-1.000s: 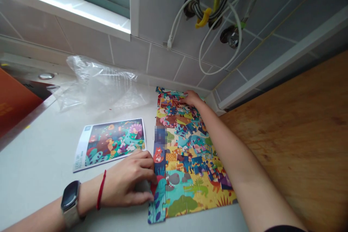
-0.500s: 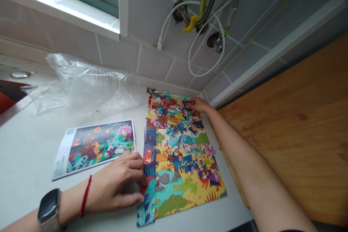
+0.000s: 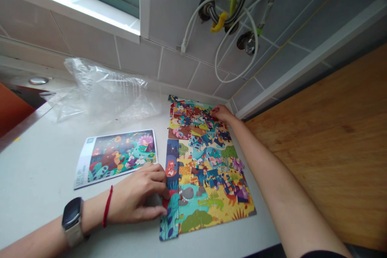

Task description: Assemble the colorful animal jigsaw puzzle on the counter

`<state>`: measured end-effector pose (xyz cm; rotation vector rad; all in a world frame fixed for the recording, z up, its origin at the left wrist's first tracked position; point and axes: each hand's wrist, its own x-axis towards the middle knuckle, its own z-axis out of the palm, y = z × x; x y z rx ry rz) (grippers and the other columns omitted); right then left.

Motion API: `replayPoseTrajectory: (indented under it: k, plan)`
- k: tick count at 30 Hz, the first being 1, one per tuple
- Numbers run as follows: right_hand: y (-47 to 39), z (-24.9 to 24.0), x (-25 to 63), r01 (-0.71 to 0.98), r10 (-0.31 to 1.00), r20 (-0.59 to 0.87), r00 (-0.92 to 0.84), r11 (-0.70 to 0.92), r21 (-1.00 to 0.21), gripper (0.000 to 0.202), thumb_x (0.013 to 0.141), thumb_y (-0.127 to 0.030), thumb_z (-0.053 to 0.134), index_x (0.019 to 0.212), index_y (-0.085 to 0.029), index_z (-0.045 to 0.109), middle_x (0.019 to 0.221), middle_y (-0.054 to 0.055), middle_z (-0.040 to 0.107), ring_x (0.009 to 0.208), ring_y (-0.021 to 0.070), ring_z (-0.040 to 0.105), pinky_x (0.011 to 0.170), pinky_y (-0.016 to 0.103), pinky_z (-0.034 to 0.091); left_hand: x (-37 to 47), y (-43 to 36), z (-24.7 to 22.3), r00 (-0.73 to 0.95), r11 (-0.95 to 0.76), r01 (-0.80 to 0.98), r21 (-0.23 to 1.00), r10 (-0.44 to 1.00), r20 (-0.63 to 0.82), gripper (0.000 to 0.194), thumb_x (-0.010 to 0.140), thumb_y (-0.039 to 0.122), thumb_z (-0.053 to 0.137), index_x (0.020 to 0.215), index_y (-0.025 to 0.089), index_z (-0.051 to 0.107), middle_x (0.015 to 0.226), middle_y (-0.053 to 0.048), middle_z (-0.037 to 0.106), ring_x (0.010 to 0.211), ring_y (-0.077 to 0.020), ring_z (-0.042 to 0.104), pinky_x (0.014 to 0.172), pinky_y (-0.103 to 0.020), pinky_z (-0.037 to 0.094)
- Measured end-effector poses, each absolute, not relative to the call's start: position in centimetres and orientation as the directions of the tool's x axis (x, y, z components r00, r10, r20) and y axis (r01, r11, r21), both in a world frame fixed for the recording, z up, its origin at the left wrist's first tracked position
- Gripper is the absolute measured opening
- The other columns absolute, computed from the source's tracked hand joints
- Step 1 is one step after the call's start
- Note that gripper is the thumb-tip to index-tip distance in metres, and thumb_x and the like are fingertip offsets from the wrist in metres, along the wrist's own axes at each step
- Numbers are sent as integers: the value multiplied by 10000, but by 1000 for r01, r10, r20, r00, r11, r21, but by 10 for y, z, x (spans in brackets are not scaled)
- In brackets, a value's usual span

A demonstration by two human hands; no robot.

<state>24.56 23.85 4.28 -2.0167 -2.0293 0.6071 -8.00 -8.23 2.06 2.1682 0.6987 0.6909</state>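
A colourful jigsaw puzzle [image 3: 205, 209] lies on the white surface, with loose pieces scattered over its upper and middle parts. Along its left side runs a darker strip of joined pieces [image 3: 171, 165]. My left hand [image 3: 148, 193] rests by that strip, fingers curved and apart, fingertips touching its left edge; nothing is held. At the puzzle's far right corner is my right hand [image 3: 222, 113], its fingers bent together over the pieces; what they hold, if anything, is too small to make out. A printed picture sheet [image 3: 117, 155] lies left of the puzzle.
Crumpled clear plastic [image 3: 109, 92] lies against the tiled wall at the back left. A wooden panel [image 3: 317, 141] stands close on the right. Hoses and a white cable [image 3: 216, 62] hang on the wall above the puzzle. An orange object [image 3: 13, 109] is at the far left.
The whole view has shifted, so the scene sits slightly further right and higher. Both hands remain at about the same places on the puzzle; the right fingers have moved slightly.
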Motion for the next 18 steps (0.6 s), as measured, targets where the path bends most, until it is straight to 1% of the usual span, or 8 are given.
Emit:
replayPoseTrajectory:
  k: [2,4,7,9,11,15,17,18]
  plan:
    - [235,42,244,895,988,-147,-38,-32,-446,336,805,-379,862,1046,-169,762,844,28,772,685,164,709,622,240,534,-80,-82,21,707,-582,262,770,659,258,178,973,436,711,1015,264,725,976,-35,714,940,-236,598,829,-367,403]
    - [233,41,242,892,986,-159,-44,-33,-451,360,764,-434,893,977,-173,766,828,24,764,682,168,696,631,250,531,-79,-81,22,706,-589,264,764,658,263,180,982,434,701,1015,259,730,982,-40,714,941,-236,598,833,-366,403]
    - [232,39,236,890,986,-163,-44,-35,-454,369,657,-410,958,852,-170,756,753,13,736,664,174,671,652,270,531,-79,-81,23,706,-589,267,762,658,261,187,996,432,685,1005,251,732,977,-48,718,937,-236,601,827,-363,403]
    - [232,38,233,884,988,-148,-36,-37,-466,354,641,-375,962,822,-162,745,733,16,725,660,179,663,658,282,534,-79,-82,23,703,-588,269,762,661,261,192,1002,434,678,1000,250,732,970,-51,718,932,-236,600,822,-361,405]
    - [231,38,231,873,994,-103,-27,-26,-488,344,662,-345,944,866,-153,745,789,37,741,704,189,679,681,289,547,-80,-83,21,697,-593,266,760,663,273,205,1012,445,661,1003,252,733,972,-56,715,934,-236,600,826,-360,413]
    - [218,42,235,839,999,46,-20,42,-542,361,790,-303,829,1104,-153,734,1035,89,766,881,204,720,781,298,580,-80,-83,17,686,-601,257,757,665,296,229,1024,463,632,1006,257,730,974,-57,711,941,-240,599,833,-364,421]
    - [206,44,242,823,995,99,-30,81,-562,381,829,-305,784,1181,-169,728,1058,84,772,907,212,728,826,322,591,-80,-83,16,688,-599,257,758,664,292,221,1022,456,633,1007,258,732,979,-55,713,946,-240,598,842,-367,420]
    - [200,45,247,817,992,118,-33,94,-568,382,830,-304,780,1188,-177,735,1045,80,777,911,220,731,853,337,593,-80,-83,16,692,-599,258,758,662,287,213,1022,447,635,1009,259,733,981,-54,714,945,-239,598,844,-366,420]
